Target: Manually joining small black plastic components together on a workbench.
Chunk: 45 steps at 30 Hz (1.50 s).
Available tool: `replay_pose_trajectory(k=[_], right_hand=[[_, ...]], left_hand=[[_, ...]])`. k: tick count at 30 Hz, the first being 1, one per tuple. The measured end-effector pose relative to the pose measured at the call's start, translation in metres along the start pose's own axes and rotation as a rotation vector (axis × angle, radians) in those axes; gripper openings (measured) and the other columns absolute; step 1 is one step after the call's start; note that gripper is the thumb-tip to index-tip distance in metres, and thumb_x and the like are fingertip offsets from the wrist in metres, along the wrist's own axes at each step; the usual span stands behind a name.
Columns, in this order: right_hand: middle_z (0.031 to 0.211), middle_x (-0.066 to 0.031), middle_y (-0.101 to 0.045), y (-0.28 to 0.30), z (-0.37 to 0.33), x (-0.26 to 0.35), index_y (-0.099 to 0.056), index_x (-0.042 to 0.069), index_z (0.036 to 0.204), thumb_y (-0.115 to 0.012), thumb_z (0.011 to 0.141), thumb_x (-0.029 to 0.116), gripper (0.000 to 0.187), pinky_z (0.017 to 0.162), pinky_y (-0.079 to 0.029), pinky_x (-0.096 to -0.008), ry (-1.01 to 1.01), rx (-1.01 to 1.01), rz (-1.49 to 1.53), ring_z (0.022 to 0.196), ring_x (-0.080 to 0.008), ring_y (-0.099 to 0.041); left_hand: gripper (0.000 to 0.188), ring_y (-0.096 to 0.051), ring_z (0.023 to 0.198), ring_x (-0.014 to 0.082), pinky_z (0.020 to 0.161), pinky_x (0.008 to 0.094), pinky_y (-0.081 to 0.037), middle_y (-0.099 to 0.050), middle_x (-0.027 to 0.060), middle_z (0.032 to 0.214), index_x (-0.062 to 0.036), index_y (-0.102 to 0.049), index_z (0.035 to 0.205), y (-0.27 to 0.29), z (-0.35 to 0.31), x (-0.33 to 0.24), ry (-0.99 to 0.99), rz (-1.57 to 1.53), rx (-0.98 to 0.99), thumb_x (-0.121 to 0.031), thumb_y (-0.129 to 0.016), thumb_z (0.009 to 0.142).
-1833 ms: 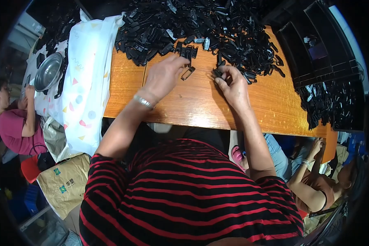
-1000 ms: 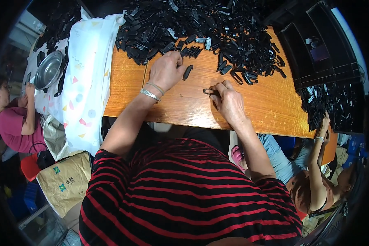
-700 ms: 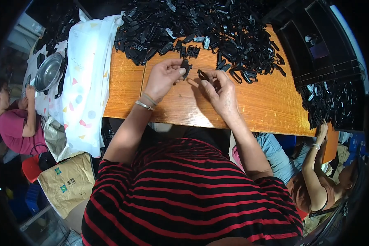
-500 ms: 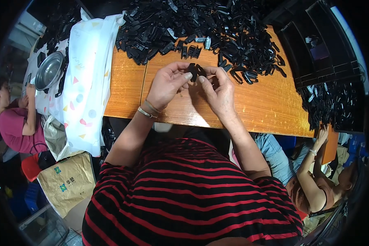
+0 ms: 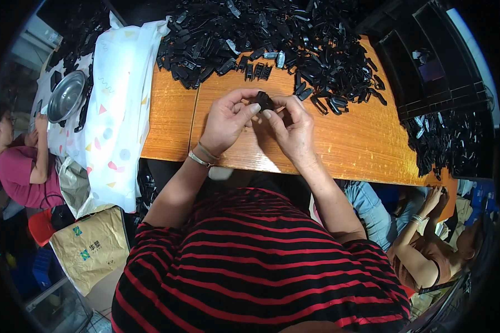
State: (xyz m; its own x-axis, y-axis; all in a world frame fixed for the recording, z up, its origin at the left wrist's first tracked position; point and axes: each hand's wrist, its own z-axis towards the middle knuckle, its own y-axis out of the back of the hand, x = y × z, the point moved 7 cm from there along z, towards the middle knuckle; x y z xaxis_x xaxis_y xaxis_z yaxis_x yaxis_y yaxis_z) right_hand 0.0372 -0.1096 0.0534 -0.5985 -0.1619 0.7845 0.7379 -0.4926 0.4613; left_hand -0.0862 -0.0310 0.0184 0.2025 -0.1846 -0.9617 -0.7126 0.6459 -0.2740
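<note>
Between my two hands, above the wooden table, a small black plastic part (image 5: pixel 265 101) is held up. My left hand (image 5: pixel 228 119) is closed, thumb and fingers pinching the part's left side. The fingertips of my right hand (image 5: pixel 294 125) are closed on its right side. Whether it is one piece or two pressed together, I cannot tell. Just beyond my hands, several small black clip-like pieces (image 5: pixel 259 71) stand in a row. Behind them spreads a large heap of black plastic parts (image 5: pixel 244 33), a few with shiny grey faces.
A white patterned cloth (image 5: pixel 116 111) hangs over the left side, with a metal bowl (image 5: pixel 66 99) beyond it. A co-worker (image 5: pixel 25 166) sits at far left, another (image 5: pixel 422 255) at right near a second black heap (image 5: pixel 444 139). A brown paper sack (image 5: pixel 91 250) stands lower left.
Two black pieces that were apart in my hands are now together as one dark shape. My right hand has shifted slightly left. The right co-worker's hands have come down.
</note>
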Motion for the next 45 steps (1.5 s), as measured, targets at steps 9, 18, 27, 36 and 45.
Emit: replay_pose_trajectory(k=[9, 18, 27, 36, 45], right_hand=[[0.088, -0.0081, -0.058, 0.002, -0.004, 0.012, -0.062, -0.001, 0.102, -0.070, 0.082, 0.001, 0.021, 0.058, -0.047, -0.0236, 0.058, -0.030, 0.021, 0.066, -0.0120, -0.059], [0.090, -0.0087, -0.059, 0.002, -0.005, 0.011, -0.062, 0.000, 0.101, -0.070, 0.082, 0.000, 0.021, 0.057, -0.048, -0.0237, 0.071, -0.037, -0.001, 0.067, -0.0125, -0.061], [0.086, -0.0138, -0.057, -0.013, -0.017, 0.011, -0.058, 0.003, 0.104, -0.074, 0.076, 0.008, 0.034, 0.059, -0.052, -0.0377, 0.051, -0.054, -0.110, 0.073, -0.0305, -0.064], [0.085, -0.0158, -0.061, -0.041, -0.033, 0.014, -0.048, 0.003, 0.117, -0.068, 0.085, 0.015, 0.039, 0.064, -0.051, -0.0370, -0.059, 0.122, 0.045, 0.073, -0.0320, -0.064], [0.081, -0.0171, -0.061, -0.041, -0.010, 0.001, -0.055, 0.000, 0.107, -0.074, 0.081, 0.021, 0.038, 0.060, -0.050, -0.0375, 0.010, 0.238, 0.083, 0.070, -0.0321, -0.062]], left_hand=[[0.028, -0.058, 0.070, 0.0031, 0.062, 0.0171, -0.047, -0.065, 0.0007, 0.087, 0.0021, -0.057, 0.120, -0.003, -0.004, 0.000, -0.076, -0.001, -0.016, -0.007, -0.059, 0.094], [0.028, -0.056, 0.070, 0.0017, 0.062, 0.0165, -0.047, -0.064, -0.0005, 0.089, 0.0015, -0.059, 0.120, -0.005, -0.005, -0.001, -0.083, 0.006, -0.019, -0.007, -0.060, 0.093], [0.022, -0.052, 0.071, 0.0023, 0.061, 0.0171, -0.042, -0.058, 0.0002, 0.087, 0.0012, -0.062, 0.114, -0.013, -0.020, -0.002, -0.196, 0.219, -0.142, -0.006, -0.057, 0.095], [0.021, -0.050, 0.071, 0.0058, 0.065, 0.0198, -0.042, -0.055, -0.0010, 0.076, -0.0024, -0.058, 0.087, -0.007, -0.026, 0.004, -0.074, 0.048, -0.066, -0.017, -0.049, 0.100], [0.026, -0.050, 0.068, 0.0052, 0.062, 0.0203, -0.044, -0.056, -0.0007, 0.075, -0.0021, -0.059, 0.088, 0.014, -0.010, 0.003, 0.006, 0.034, -0.050, -0.022, -0.048, 0.101]])
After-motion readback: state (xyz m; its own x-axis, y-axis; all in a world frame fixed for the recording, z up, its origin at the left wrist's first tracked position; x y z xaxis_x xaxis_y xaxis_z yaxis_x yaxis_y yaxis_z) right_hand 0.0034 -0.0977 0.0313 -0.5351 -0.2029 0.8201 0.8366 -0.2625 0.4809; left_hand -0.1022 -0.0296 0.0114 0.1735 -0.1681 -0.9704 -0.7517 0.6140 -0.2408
